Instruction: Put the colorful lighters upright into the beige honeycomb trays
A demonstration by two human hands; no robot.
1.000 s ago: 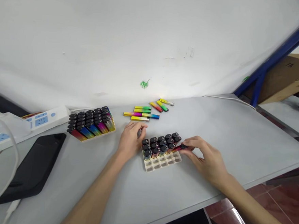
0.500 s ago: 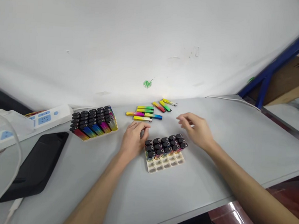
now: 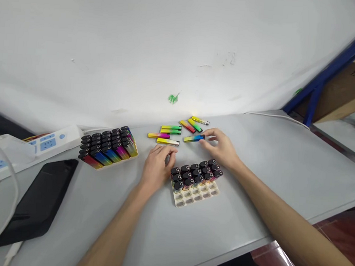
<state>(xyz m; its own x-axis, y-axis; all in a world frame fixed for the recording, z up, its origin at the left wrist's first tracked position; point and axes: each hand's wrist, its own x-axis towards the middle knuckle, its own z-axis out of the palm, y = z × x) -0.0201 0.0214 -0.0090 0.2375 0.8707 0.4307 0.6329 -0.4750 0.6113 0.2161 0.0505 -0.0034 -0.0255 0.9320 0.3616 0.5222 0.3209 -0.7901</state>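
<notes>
My right hand [image 3: 220,147] pinches the black end of a yellow-and-blue lighter [image 3: 194,138] just above the table. My left hand [image 3: 158,164] rests beside the near tray, fingers curled; whether anything is under them is hidden. Upright lighters with black tops fill the back rows of the cream tray [image 3: 196,198], and its front rows show open holes. Several colourful lighters lie flat behind my hands, among them a yellow-and-white one [image 3: 168,142], a pink-and-yellow one [image 3: 159,135] and a red-and-yellow one [image 3: 187,126].
A second tray [image 3: 117,163] packed with upright lighters stands at the left. Beyond it are a black phone-like device [image 3: 37,200] with a white cable and a white power strip [image 3: 55,144]. A white wall borders the table [image 3: 146,236]; cardboard [image 3: 344,90] is at the right.
My right hand has moved left and taken hold of the yellow-and-blue lighter, which has shifted right, away from the group. My left hand stays nearly in place.
</notes>
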